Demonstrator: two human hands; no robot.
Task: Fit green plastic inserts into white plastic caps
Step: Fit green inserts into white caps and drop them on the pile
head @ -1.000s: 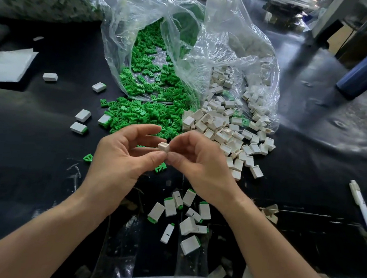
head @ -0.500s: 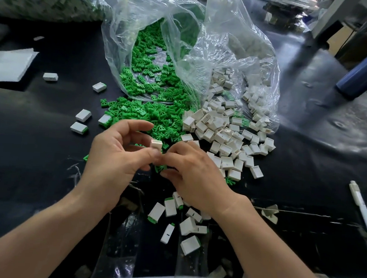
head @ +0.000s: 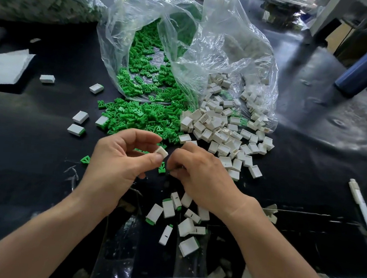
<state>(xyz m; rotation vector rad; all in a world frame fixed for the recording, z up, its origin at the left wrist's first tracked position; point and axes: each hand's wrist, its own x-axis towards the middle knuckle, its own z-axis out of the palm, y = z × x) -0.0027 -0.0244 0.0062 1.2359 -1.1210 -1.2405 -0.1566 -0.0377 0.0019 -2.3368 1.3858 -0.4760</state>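
1. A white cap is pinched between the thumb and fingertips of the left hand, held above the black table a little way out from the mouth of the clear bag, on the person's side.
2. No green shows in that cap from here, so I'd judge it unfilled: the step in hand is fetching an insert for it.
3. The right hand sits just beside the cap, fingers curled down toward the table. I cannot tell whether it has anything between them.
4. One loose green insert lies on the table right below the cap, close to the right hand's fingertips.
5. The next move, I think, calls for picking up that one insert, turning it to line up with the cap's open end, and pressing it home while the left hand holds steady.
6. The green pile spills from the left of the bag's mouth, the pile of empty caps from its right.
7. Finished pieces with green edges lie farther from the bag, between the forearms.
8. A pen lies well off to the bag's right.
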